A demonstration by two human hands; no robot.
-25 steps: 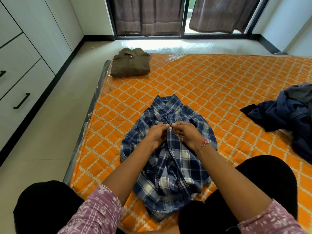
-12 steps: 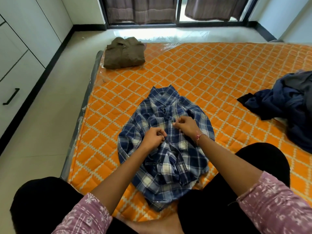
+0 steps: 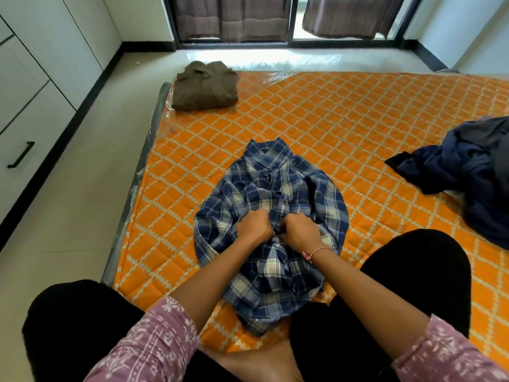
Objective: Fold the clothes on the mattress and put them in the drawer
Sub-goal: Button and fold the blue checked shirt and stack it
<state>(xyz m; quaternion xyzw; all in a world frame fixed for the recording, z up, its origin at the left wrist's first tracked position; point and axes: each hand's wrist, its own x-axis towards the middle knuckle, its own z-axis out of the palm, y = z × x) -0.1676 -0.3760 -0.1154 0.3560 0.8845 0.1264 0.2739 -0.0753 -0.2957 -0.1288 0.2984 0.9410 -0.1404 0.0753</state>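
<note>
A blue plaid shirt point(image 3: 275, 188) lies front up, collar away from me, on the orange quilted mattress point(image 3: 344, 119). My left hand point(image 3: 254, 226) and my right hand point(image 3: 300, 232) meet at the shirt's button placket near its middle, both pinched shut on the fabric edges. A folded brown shirt point(image 3: 205, 85) rests on the mattress's far left corner. A heap of dark blue clothes point(image 3: 468, 166) lies unfolded at the right edge. White drawers with a black handle point(image 3: 20, 154) stand on the left wall.
My knees in black trousers point(image 3: 413, 271) flank the shirt's hem. Pale floor tiles point(image 3: 68, 216) run between the mattress and the drawers. Curtained glass doors point(image 3: 234, 17) stand beyond the mattress.
Both hands have moved down the placket toward me, from just under the collar to the shirt's middle. The view has tilted downward slightly.
</note>
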